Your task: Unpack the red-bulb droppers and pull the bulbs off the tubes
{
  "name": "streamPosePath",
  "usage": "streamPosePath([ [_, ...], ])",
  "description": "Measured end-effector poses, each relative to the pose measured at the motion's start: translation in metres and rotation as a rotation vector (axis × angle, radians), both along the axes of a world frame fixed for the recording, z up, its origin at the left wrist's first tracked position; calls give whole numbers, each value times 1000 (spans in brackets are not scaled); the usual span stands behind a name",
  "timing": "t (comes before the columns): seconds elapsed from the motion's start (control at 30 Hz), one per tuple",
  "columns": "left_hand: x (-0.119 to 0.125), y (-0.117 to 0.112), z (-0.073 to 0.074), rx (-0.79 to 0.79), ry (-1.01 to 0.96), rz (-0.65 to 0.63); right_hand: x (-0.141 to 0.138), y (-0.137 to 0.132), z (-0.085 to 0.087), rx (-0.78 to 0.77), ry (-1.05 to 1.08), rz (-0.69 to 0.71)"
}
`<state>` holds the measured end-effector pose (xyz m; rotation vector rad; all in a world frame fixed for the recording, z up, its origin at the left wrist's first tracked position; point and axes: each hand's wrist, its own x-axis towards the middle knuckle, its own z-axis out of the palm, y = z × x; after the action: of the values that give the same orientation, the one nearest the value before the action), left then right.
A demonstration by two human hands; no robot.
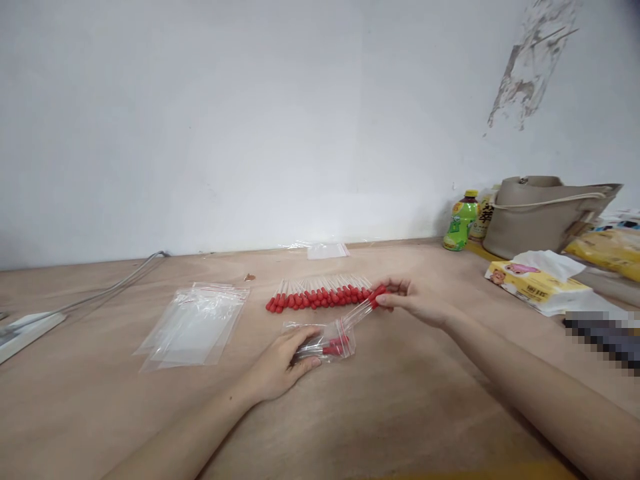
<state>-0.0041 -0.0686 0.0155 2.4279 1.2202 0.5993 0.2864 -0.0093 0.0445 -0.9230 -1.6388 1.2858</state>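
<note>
My left hand (287, 363) is closed around a small clear zip bag (350, 348) low over the table. Inside the bag lie droppers with red bulbs (334, 347). My right hand (410, 300) pinches droppers (361, 310) by their red bulbs. Their clear tubes slant down to the left, with the tips at the bag's red-lined mouth; how far in they reach is hard to make out. Just behind both hands, a long row of red-bulbed droppers (320, 298) lies side by side, tubes pointing toward the wall.
Flat clear zip bags (195, 327) lie overlapped at left, near a grey cable (125, 283) and a white power strip (30, 337). More clear plastic (327, 251) rests by the wall. At right stand a green bottle (460, 223), a grey bag (530, 220) and a tissue pack (537, 283).
</note>
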Motion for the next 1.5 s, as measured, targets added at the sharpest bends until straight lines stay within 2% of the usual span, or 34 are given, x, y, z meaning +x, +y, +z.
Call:
streamPosePath([
  [0.07, 0, 1, 0, 0, 2, 4, 14, 10, 4, 79, 79, -114],
  [0.13, 0, 1, -1, 2, 3, 3, 23, 22, 2, 173, 168, -312],
  [0.23, -1, 1, -1, 10, -2, 1, 29, 35, -12, 322, 168, -580],
  [0.3, -1, 2, -2, 16, -9, -5, 27, 40, -24, 398, 86, -641],
  [0.43, -2, 2, -4, 27, -17, -17, 17, 42, -40, 537, -203, -651],
  [0.57, -2, 2, -4, 25, -16, -14, 8, 45, -46, 580, -381, -570],
  [0.8, -2, 2, -4, 30, -2, -12, 2, 43, -46, 623, -436, -421],
  [0.93, -2, 3, -6, 42, -4, -21, -2, 39, -45, 624, -429, -391],
  [1.07, -2, 4, -6, 37, -4, -25, -2, 42, -49, 600, -389, -438],
  [1.3, -2, 3, -4, 18, -16, -23, 10, 54, -61, 433, -285, -659],
  [1.5, -2, 3, -5, 20, -22, -24, 18, 54, -73, 312, -307, -702],
])
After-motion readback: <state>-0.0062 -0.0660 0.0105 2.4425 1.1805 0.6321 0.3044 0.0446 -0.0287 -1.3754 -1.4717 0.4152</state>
